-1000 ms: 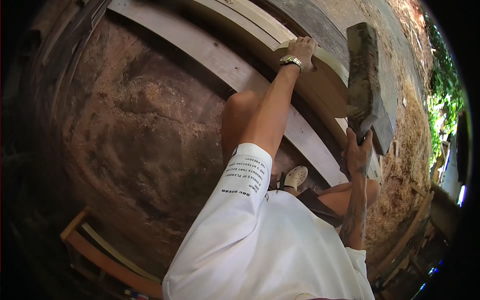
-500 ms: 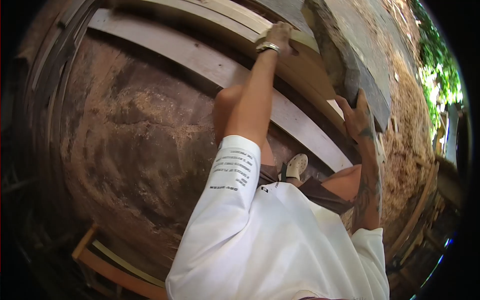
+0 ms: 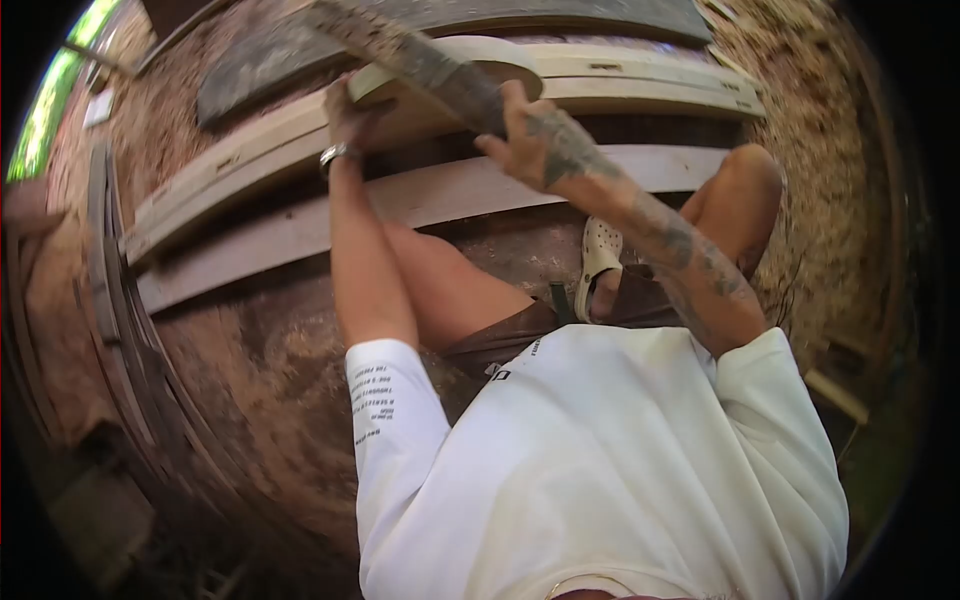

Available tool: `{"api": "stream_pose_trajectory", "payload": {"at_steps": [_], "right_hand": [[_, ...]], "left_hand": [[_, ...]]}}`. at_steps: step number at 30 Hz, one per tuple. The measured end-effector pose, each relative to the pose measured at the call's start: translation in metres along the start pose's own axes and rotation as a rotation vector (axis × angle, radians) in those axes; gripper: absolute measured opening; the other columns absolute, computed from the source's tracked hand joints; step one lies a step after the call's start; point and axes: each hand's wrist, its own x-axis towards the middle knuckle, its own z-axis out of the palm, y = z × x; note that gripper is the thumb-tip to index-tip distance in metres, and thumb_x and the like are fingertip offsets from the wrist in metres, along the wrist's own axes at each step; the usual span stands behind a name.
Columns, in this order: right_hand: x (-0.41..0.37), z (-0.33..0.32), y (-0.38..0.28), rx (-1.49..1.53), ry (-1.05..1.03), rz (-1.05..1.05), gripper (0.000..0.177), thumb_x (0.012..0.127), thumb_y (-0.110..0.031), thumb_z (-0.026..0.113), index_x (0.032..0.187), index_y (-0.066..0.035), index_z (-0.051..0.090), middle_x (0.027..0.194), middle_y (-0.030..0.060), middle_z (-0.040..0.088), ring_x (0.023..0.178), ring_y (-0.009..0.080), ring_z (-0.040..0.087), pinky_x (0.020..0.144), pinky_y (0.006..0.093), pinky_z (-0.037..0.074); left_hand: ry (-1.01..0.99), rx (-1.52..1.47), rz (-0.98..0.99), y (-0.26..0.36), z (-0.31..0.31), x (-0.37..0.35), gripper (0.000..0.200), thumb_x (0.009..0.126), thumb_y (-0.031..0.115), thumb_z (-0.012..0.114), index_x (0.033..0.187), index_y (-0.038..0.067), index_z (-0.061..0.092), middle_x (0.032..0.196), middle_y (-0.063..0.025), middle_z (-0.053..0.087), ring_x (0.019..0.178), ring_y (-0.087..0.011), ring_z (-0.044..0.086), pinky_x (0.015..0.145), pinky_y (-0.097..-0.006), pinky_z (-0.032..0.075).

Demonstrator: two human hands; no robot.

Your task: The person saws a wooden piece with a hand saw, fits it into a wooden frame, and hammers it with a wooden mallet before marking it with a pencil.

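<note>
My right hand [image 3: 525,135], on the tattooed arm, is closed around the near end of a dark, rough-edged wooden board [image 3: 410,65]. This board slants up and to the left from my grip. On the other arm, which has a metal watch at the wrist, my left hand [image 3: 352,115] is wrapped over the left end of a pale wooden piece with a curved edge [image 3: 515,72]. The dark board crosses over this pale piece. Motion blur softens my left fingers, and some are hidden.
Pale beams with slots [image 3: 650,92] lie side by side beneath the work. A whitish plank [image 3: 240,245] runs closer to my legs. Beyond is a dark slab [image 3: 260,75]. Wood shavings [image 3: 820,150] cover ground at the right, and long boards [image 3: 110,260] lie at the left.
My view has swung round, so the beams now run more level across it. The dark board now slants over the pale piece, and both hands keep their grips.
</note>
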Motion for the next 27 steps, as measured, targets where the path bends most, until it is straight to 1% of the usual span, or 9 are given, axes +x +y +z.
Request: {"api": "stream_pose_trajectory", "payload": {"at_steps": [4, 10, 14, 15, 17, 19, 21, 25, 27], "right_hand": [[-0.063, 0.014, 0.018, 0.374, 0.019, 0.178, 0.054, 0.092, -0.026, 0.073, 0.126, 0.005, 0.043, 0.078, 0.0289, 0.069, 0.082, 0.048, 0.072, 0.072, 0.0509, 0.055], [-0.089, -0.005, 0.023, 0.481, 0.135, 0.308, 0.057, 0.092, -0.027, 0.071, 0.132, 0.001, 0.043, 0.093, 0.0293, 0.07, 0.086, 0.0472, 0.071, 0.077, 0.049, 0.055], [-0.069, 0.003, 0.005, 0.244, 0.24, 0.145, 0.058, 0.091, -0.022, 0.069, 0.135, 0.003, 0.042, 0.084, 0.0274, 0.067, 0.079, 0.0459, 0.071, 0.071, 0.0473, 0.057], [-0.065, 0.006, -0.005, 0.163, 0.217, 0.142, 0.058, 0.09, -0.02, 0.069, 0.135, 0.005, 0.042, 0.081, 0.0263, 0.065, 0.074, 0.0439, 0.072, 0.066, 0.0463, 0.058], [-0.054, 0.015, -0.014, -0.049, 0.166, 0.128, 0.06, 0.088, -0.018, 0.069, 0.134, 0.008, 0.043, 0.076, 0.0241, 0.063, 0.066, 0.0383, 0.072, 0.055, 0.0433, 0.058], [-0.045, 0.035, -0.011, -0.315, 0.105, 0.114, 0.061, 0.086, -0.018, 0.07, 0.133, 0.012, 0.044, 0.072, 0.0216, 0.061, 0.059, 0.031, 0.071, 0.044, 0.0394, 0.056], [-0.038, 0.044, -0.005, -0.208, 0.15, 0.104, 0.064, 0.084, -0.019, 0.071, 0.132, 0.014, 0.044, 0.074, 0.0221, 0.061, 0.054, 0.0258, 0.069, 0.038, 0.0369, 0.053], [-0.041, 0.042, 0.009, -0.03, 0.127, 0.075, 0.065, 0.083, -0.02, 0.071, 0.13, 0.016, 0.045, 0.078, 0.0232, 0.062, 0.062, 0.0258, 0.072, 0.036, 0.0359, 0.052], [-0.039, 0.045, 0.015, 0.135, 0.005, 0.133, 0.065, 0.086, -0.023, 0.071, 0.135, 0.011, 0.046, 0.086, 0.0272, 0.066, 0.077, 0.0378, 0.075, 0.053, 0.0431, 0.06]], "left_hand": [[-0.086, 0.051, -0.075, 0.004, -0.006, 0.003, 0.078, 0.065, 0.025, 0.099, 0.127, 0.004, 0.057, 0.122, -0.0194, 0.063, 0.116, -0.0364, 0.06, 0.102, -0.0448, 0.048], [-0.12, 0.049, 0.028, 0.001, -0.015, -0.002, 0.076, 0.069, 0.021, 0.096, 0.129, 0.003, 0.054, 0.125, -0.0181, 0.063, 0.118, -0.0351, 0.061, 0.1, -0.0448, 0.048], [-0.16, -0.218, -0.1, -0.025, -0.007, -0.004, 0.068, 0.075, 0.017, 0.092, 0.129, 0.003, 0.054, 0.125, -0.0148, 0.063, 0.116, -0.0293, 0.062, 0.1, -0.0401, 0.049], [-0.218, -0.214, -0.143, -0.001, -0.013, -0.005, 0.072, 0.078, 0.013, 0.088, 0.138, 0.003, 0.049, 0.132, -0.0168, 0.062, 0.12, -0.0278, 0.061, 0.104, -0.0386, 0.048], [-0.292, 0.392, 0.375, -0.06, -0.014, 0.001, 0.077, 0.087, 0.02, 0.082, 0.148, 0.002, 0.041, 0.142, -0.0199, 0.057, 0.125, -0.0272, 0.059, 0.107, -0.0386, 0.048], [-0.298, -0.848, -0.379, -0.077, 0.0, 0.003, 0.075, 0.099, 0.036, 0.068, 0.156, 0.003, 0.033, 0.15, -0.021, 0.051, 0.133, -0.029, 0.055, 0.112, -0.0439, 0.047], [-0.348, -0.099, 0.076, -0.04, -0.015, -0.007, 0.071, 0.105, 0.051, 0.05, 0.156, 0.004, 0.033, 0.152, -0.018, 0.05, 0.134, -0.0323, 0.053, 0.115, -0.0504, 0.044], [-0.325, -0.228, -0.153, -0.052, -0.015, -0.008, 0.072, 0.105, 0.053, 0.05, 0.157, 0.005, 0.033, 0.151, -0.0172, 0.051, 0.134, -0.0337, 0.054, 0.116, -0.0524, 0.042], [-0.295, -0.389, -0.314, -0.063, -0.012, -0.007, 0.072, 0.103, 0.051, 0.053, 0.156, 0.005, 0.035, 0.151, -0.0178, 0.051, 0.133, -0.035, 0.055, 0.116, -0.0521, 0.042]]}}
